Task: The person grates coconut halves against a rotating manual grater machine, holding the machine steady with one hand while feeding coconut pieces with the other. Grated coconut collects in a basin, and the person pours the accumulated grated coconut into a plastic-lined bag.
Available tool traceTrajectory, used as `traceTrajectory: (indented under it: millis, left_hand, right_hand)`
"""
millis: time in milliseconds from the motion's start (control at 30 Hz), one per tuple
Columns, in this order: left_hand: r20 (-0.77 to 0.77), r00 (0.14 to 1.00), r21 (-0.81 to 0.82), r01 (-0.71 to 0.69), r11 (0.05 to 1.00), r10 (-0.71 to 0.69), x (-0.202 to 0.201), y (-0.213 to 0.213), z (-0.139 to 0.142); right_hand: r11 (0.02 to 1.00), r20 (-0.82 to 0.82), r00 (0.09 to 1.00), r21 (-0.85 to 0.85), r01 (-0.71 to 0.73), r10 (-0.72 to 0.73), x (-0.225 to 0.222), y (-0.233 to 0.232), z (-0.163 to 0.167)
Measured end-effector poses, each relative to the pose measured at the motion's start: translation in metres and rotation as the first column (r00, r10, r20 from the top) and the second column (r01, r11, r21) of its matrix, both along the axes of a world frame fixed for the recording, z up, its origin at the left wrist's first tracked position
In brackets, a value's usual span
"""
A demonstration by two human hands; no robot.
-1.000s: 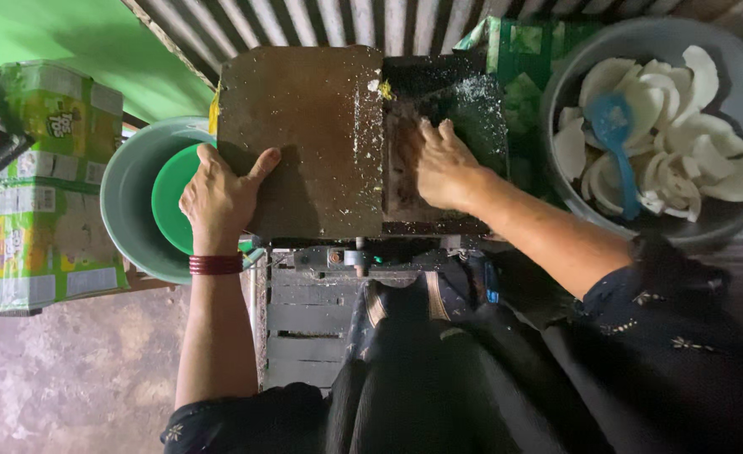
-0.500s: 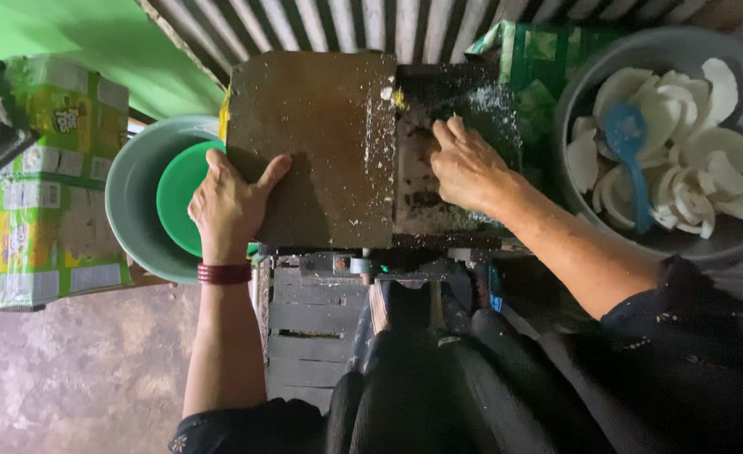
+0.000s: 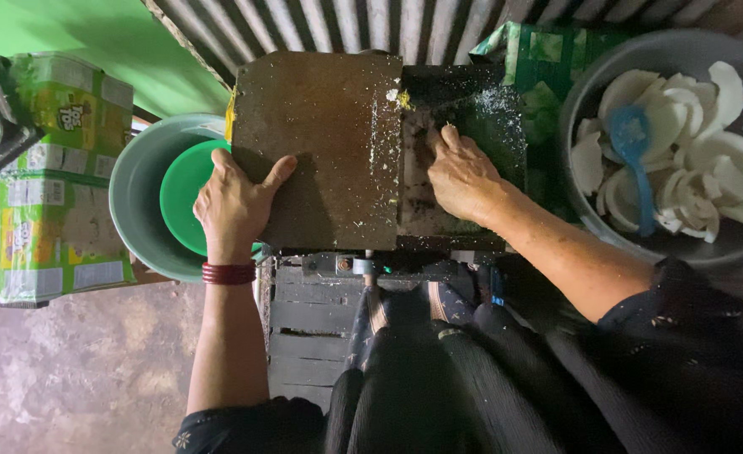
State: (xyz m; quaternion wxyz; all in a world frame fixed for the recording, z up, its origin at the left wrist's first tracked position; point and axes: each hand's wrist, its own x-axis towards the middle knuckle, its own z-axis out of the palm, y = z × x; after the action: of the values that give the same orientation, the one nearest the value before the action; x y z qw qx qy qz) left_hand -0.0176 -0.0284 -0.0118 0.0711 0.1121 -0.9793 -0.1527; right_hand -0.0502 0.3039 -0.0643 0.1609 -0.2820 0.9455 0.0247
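Compared with the earlier frame, both hands sit slightly lower in view, a shift that matches a small tilt of the head camera; their places on the grater are unchanged. Left hand point(image 3: 235, 204) lies flat and spread on the left edge of the grater's brown board point(image 3: 325, 151), thumb angled onto the board, gripping nothing. Right hand point(image 3: 461, 175) presses down, fingers point(image 3: 439, 145) together, on the dark grating slot point(image 3: 426, 168) just right of the board; whether a coconut piece lies under the palm cannot be told. Risk: fingertips rest directly on the rough slot, so a slip or a worn-down piece could scrape them. White shreds cling to the board and slot and could make the surface slick. Left of the grater, a grey basin point(image 3: 136, 197) holding a green plate point(image 3: 185, 197) touches the left wrist and could be knocked. Right of the grater, a grey bowl point(image 3: 582, 76) of white coconut pieces point(image 3: 691, 109) with a blue scoop point(image 3: 634, 160) lies near the right forearm. Beyond the basin stand green cartons point(image 3: 48, 160); beyond the grater, a corrugated wall point(image 3: 346, 21).
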Motion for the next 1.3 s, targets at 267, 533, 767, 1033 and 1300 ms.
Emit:
traceTrajectory:
  millis: [267, 533, 767, 1033, 1300]
  left_hand:
    - [0.000, 1.000, -0.004, -0.007, 1.000, 0.007, 0.002, 0.000, 0.002]
    - [-0.002, 1.000, -0.005, -0.004, 1.000, 0.004, 0.001, 0.000, 0.001]
    - [0.004, 1.000, -0.010, -0.004, 1.000, 0.004, -0.002, -0.001, 0.001]
    - [-0.055, 0.998, -0.017, 0.016, 1.000, -0.017, -0.002, 0.000, 0.002]
    - [-0.033, 0.999, -0.012, -0.010, 1.000, 0.010, -0.002, 0.000, 0.003]
  right_hand:
    - [0.994, -0.148, 0.989, -0.113, 0.004, -0.020, 0.004, -0.003, -0.001]
    - [0.944, -0.021, 0.995, -0.319, 0.084, -0.095, -0.005, 0.015, 0.019]
    - [0.956, -0.022, 0.993, -0.273, 0.109, -0.120, -0.007, 0.009, 0.002]
    - [0.976, -0.085, 0.995, -0.215, 0.028, -0.048, -0.008, 0.006, -0.012]
    - [0.974, -0.060, 0.996, -0.219, 0.054, -0.069, -0.006, 0.000, -0.027]
